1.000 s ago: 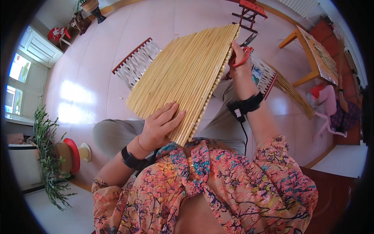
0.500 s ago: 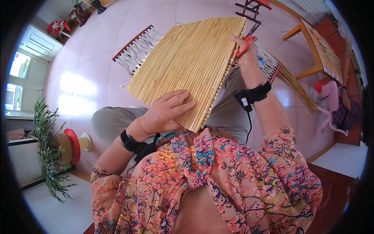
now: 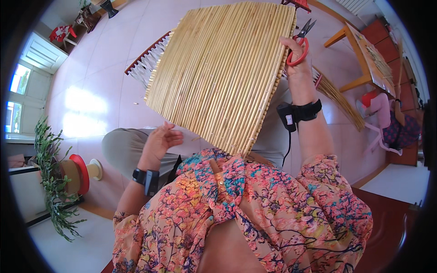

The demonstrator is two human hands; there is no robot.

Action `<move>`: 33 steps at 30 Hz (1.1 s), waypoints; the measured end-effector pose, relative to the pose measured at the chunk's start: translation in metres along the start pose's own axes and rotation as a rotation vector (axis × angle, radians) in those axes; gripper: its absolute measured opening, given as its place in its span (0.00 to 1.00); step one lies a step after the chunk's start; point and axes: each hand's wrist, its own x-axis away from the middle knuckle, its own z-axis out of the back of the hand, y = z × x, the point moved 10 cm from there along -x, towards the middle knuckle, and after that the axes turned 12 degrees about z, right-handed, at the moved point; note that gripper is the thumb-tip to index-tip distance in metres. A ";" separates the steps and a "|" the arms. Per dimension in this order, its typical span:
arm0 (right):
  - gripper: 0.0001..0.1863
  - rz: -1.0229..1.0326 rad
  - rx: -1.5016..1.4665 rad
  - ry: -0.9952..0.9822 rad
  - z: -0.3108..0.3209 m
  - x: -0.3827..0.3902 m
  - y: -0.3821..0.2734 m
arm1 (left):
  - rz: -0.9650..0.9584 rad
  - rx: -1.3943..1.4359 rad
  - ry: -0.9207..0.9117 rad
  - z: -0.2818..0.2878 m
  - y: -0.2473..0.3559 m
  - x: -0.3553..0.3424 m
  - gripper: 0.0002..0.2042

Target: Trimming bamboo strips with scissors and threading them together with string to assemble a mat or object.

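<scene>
A straw-coloured mat (image 3: 218, 73) of many parallel thin sticks rises from my lap, upper part tilted away from me. My right hand (image 3: 296, 61) is closed on its right edge and also holds red-handled scissors (image 3: 300, 52), dark blades pointing up. My left hand (image 3: 163, 139) is just below the mat's lower left edge, fingers loosely curled and apart, holding nothing that I can see. Behind the mat, a red-framed rack with white woven straps (image 3: 142, 63) shows at the left.
A bundle of long straw (image 3: 339, 98) lies at right. Beyond are a wooden table (image 3: 353, 84) with sticks on it and another person (image 3: 399, 134) beside it, arm toward the table. A trailing plant (image 3: 53, 186) and red round stand (image 3: 81, 175) are at left, a red folding stool (image 3: 298, 7) behind.
My left hand has left the mat's face and dropped down and left. The mat has risen and turned more toward me, my right hand moving up and right with the scissors.
</scene>
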 end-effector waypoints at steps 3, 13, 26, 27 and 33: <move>0.13 0.044 -0.068 -0.046 -0.023 -0.004 0.002 | -0.143 0.227 -0.137 -0.034 0.007 -0.015 0.33; 0.13 -0.169 -0.236 -0.010 -0.091 0.040 0.027 | -0.564 0.433 0.025 0.008 0.089 0.016 0.22; 0.14 -0.366 0.103 -0.403 -0.146 0.139 0.036 | -0.718 0.429 0.078 0.030 0.099 0.059 0.26; 0.15 -0.429 0.054 -0.458 -0.151 0.148 0.038 | -0.720 0.432 0.084 0.032 0.098 0.061 0.26; 0.14 -0.471 0.107 -0.296 -0.137 0.150 0.034 | -0.717 0.462 0.095 0.041 0.093 0.064 0.26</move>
